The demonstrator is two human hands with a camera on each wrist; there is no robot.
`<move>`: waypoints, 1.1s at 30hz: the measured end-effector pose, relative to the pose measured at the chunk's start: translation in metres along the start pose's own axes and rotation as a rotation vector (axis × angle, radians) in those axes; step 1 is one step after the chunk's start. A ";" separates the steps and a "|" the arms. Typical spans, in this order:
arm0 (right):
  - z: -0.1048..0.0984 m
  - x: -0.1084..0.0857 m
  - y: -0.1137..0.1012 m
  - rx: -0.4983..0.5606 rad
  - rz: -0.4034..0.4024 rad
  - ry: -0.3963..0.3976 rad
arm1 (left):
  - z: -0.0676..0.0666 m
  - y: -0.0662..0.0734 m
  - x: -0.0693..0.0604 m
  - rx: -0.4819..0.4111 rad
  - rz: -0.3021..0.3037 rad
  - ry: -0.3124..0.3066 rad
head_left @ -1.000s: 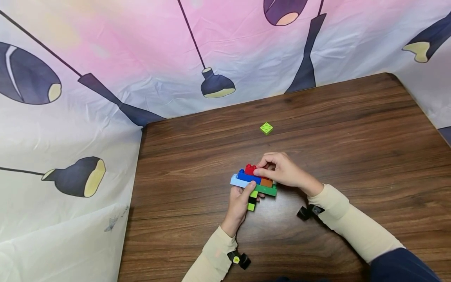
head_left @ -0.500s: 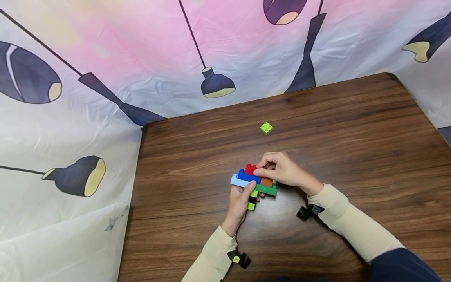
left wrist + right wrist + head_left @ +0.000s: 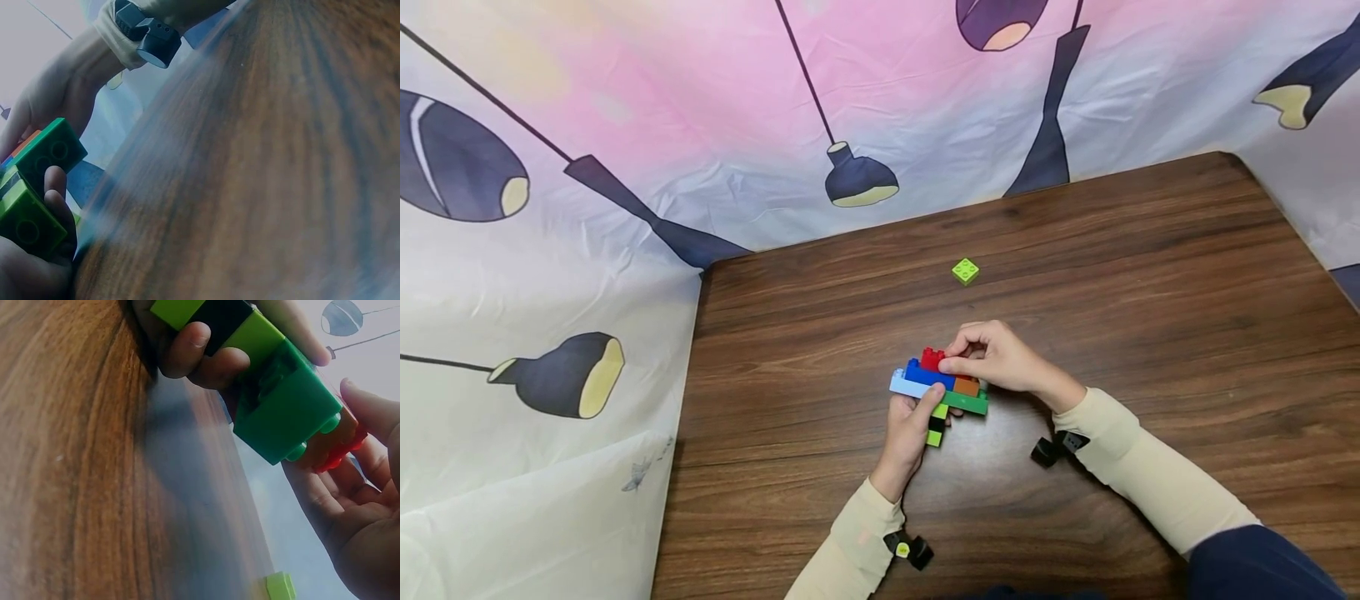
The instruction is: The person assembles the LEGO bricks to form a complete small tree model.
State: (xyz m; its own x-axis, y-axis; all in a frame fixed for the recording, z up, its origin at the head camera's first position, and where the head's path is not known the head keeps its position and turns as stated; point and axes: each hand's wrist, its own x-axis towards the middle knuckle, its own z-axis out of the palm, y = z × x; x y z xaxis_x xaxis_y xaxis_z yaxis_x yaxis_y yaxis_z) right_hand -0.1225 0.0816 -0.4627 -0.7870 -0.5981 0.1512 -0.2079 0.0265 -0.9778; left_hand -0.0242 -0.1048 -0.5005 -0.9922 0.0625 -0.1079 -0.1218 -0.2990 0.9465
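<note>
My left hand (image 3: 907, 437) grips a toy-brick model by its narrow stem of lime (image 3: 934, 438) and black bricks, thumb lying on the front. Above the stem, a light blue brick (image 3: 907, 387) and a green brick (image 3: 967, 404) form a wide row. A blue brick (image 3: 925, 377) and an orange brick (image 3: 966, 387) sit over that row, with a red brick (image 3: 932, 358) on top. My right hand (image 3: 1003, 358) pinches the red brick's right side between thumb and fingers, which partly hide it. In the right wrist view, red studs (image 3: 337, 455) show beside the orange brick.
A loose lime brick (image 3: 966, 272) with studs up lies farther back on the dark wooden table (image 3: 820, 333). A printed cloth (image 3: 722, 108) hangs along the table's back and left edges. Both wrists wear small black cameras (image 3: 919, 552).
</note>
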 end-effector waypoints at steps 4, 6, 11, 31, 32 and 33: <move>0.001 -0.001 -0.003 -0.021 -0.015 0.006 | 0.001 0.002 0.000 0.007 -0.002 0.004; 0.002 -0.001 -0.004 -0.026 -0.020 0.011 | 0.001 0.002 0.000 0.009 0.000 0.006; 0.003 0.000 -0.006 -0.051 -0.014 0.019 | 0.001 0.002 0.001 0.001 0.001 0.019; -0.042 0.023 -0.015 -0.344 -0.094 -0.005 | 0.001 0.002 0.002 -0.046 -0.042 0.025; -0.047 0.026 -0.015 -0.378 -0.091 0.006 | 0.001 0.002 0.002 -0.042 -0.047 0.030; -0.051 0.030 -0.015 -0.417 -0.085 0.015 | 0.000 0.002 0.002 -0.042 -0.047 0.030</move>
State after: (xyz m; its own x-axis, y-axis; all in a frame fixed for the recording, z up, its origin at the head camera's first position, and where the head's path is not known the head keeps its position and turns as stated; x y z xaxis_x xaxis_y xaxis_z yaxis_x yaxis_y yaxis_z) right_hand -0.1728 0.1046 -0.4364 -0.7649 -0.6002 0.2340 -0.4871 0.3012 -0.8197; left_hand -0.0261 -0.1048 -0.4988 -0.9856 0.0486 -0.1618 -0.1687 -0.3364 0.9265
